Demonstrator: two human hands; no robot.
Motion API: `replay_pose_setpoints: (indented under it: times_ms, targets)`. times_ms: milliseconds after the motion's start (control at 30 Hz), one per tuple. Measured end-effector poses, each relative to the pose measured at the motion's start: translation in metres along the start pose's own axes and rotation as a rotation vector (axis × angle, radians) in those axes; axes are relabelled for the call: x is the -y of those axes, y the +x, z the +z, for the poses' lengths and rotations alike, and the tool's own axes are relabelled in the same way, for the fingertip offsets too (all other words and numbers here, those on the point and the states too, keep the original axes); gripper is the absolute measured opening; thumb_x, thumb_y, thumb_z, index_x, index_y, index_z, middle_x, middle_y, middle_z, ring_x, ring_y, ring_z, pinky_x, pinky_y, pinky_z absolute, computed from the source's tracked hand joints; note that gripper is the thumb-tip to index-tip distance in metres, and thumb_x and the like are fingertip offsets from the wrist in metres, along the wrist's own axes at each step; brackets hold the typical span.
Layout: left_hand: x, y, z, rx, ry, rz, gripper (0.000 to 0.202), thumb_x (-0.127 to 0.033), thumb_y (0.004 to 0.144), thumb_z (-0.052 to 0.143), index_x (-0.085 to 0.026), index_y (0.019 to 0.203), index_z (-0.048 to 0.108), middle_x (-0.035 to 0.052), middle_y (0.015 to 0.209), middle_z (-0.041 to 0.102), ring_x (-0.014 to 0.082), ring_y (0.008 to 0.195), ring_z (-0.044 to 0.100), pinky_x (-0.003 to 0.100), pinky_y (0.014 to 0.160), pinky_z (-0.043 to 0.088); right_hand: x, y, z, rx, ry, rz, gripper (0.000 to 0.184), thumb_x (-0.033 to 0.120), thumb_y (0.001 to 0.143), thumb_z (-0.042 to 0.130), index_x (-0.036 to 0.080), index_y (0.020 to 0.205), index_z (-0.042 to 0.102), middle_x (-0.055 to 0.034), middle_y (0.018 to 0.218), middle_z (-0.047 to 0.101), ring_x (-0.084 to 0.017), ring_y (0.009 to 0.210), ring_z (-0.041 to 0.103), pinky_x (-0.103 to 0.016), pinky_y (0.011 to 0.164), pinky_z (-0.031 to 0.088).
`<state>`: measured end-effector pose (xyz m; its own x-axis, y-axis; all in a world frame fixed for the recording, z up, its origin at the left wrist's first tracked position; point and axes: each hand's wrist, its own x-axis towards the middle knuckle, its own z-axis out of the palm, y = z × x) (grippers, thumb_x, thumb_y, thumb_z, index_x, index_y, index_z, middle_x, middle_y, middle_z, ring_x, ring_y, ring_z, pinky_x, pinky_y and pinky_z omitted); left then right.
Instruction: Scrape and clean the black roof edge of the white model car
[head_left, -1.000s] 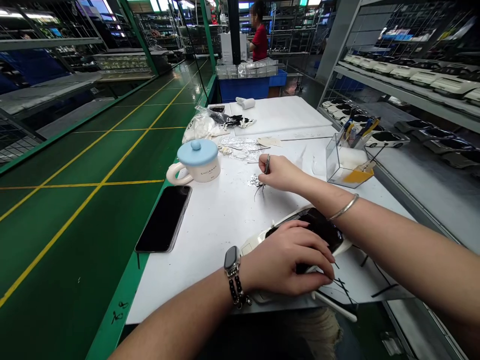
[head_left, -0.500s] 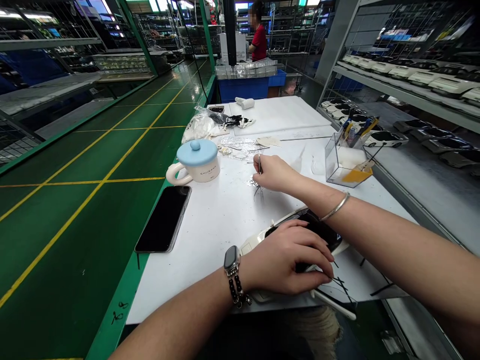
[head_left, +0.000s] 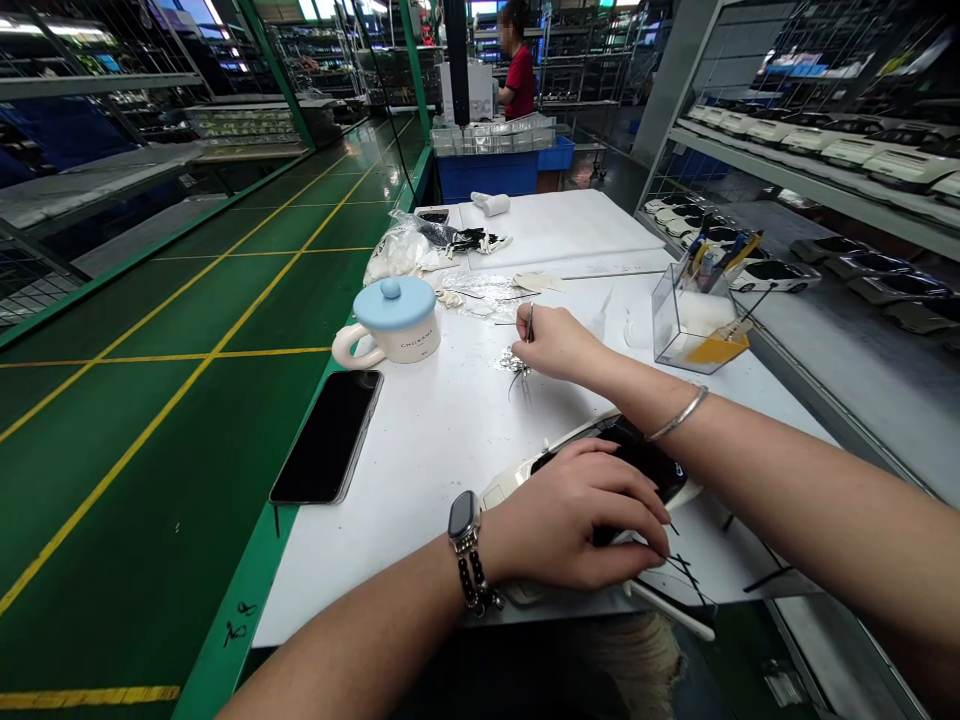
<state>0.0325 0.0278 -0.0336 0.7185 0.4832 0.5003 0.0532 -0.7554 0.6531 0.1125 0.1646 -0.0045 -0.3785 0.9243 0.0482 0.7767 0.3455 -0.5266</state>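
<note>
My left hand point(head_left: 577, 515) lies across a white model car point(head_left: 508, 484) with a black roof and windows, its fingers curled over the near side. The hand covers much of the car's body. A white-edged part point(head_left: 671, 610) sticks out from the car past the table's front edge. Farther up, my right hand point(head_left: 561, 342) pinches metal tweezers point(head_left: 530, 320), pointed down at a small heap of shiny silvery bits point(head_left: 511, 360). The tweezer tips are too small to make out among the bits.
Left of the hands are a blue-lidded mug point(head_left: 409, 335) and a phone point(head_left: 328, 437). A clear box of pens and tools point(head_left: 697, 325) stands at the right. Plastic bags point(head_left: 405, 250) lie farther back. Model cars fill the right-hand shelves point(head_left: 825, 150). A person in red point(head_left: 519, 80) stands beyond.
My right hand has shifted slightly to the right with the tweezers, which now tilt differently. My left hand stays in place on the model car.
</note>
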Motion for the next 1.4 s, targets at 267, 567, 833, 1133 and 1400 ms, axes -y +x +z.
replay_pose_setpoints:
  times_ms: [267, 567, 833, 1133, 1400]
  targets:
    - [-0.001, 0.0, 0.0, -0.027, -0.025, 0.018, 0.014, -0.021, 0.086, 0.058, -0.016, 0.079, 0.069, 0.0045, 0.093, 0.072, 0.0156, 0.1, 0.063, 0.034, 0.108, 0.032, 0.001, 0.002, 0.006, -0.031, 0.044, 0.051, 0.016, 0.014, 0.063, 0.051, 0.021, 0.068, 0.038, 0.0006, 0.061, 0.047, -0.013, 0.057, 0.039, -0.027, 0.057, 0.026]
    - [-0.001, -0.001, 0.001, -0.033, -0.028, 0.028, 0.013, -0.02, 0.085, 0.06, -0.015, 0.078, 0.07, 0.0042, 0.093, 0.072, 0.0146, 0.099, 0.063, 0.032, 0.109, 0.029, -0.015, -0.001, -0.005, -0.124, 0.191, 0.094, 0.015, 0.014, 0.062, 0.05, 0.021, 0.064, 0.037, 0.0032, 0.057, 0.044, -0.012, 0.056, 0.039, -0.027, 0.056, 0.027]
    - [-0.002, -0.001, 0.001, -0.045, -0.019, 0.017, 0.012, -0.019, 0.085, 0.06, -0.016, 0.078, 0.069, 0.0037, 0.091, 0.072, 0.0142, 0.099, 0.063, 0.032, 0.109, 0.027, -0.029, -0.012, -0.011, -0.155, 0.435, 0.09, 0.014, 0.019, 0.063, 0.054, 0.021, 0.063, 0.04, 0.005, 0.05, 0.045, -0.01, 0.05, 0.041, -0.025, 0.051, 0.028]
    - [0.0, 0.0, 0.003, -0.1, -0.051, 0.043, 0.009, -0.017, 0.082, 0.062, -0.016, 0.076, 0.067, 0.0039, 0.089, 0.072, 0.0149, 0.095, 0.065, 0.033, 0.107, 0.032, -0.037, -0.061, -0.037, -0.321, 0.935, -0.009, 0.027, 0.023, 0.064, 0.069, 0.02, 0.063, 0.042, 0.0057, 0.046, 0.053, -0.009, 0.047, 0.05, -0.022, 0.051, 0.037]
    - [-0.006, 0.004, -0.001, -0.238, -0.235, 0.007, 0.008, -0.013, 0.083, 0.062, -0.009, 0.079, 0.068, 0.0105, 0.081, 0.07, 0.0169, 0.085, 0.066, 0.031, 0.088, 0.049, -0.021, -0.2, -0.034, -0.695, 1.09, -0.036, 0.017, 0.018, 0.072, 0.068, 0.022, 0.071, 0.051, 0.0018, 0.057, 0.062, -0.011, 0.051, 0.055, -0.022, 0.051, 0.044]
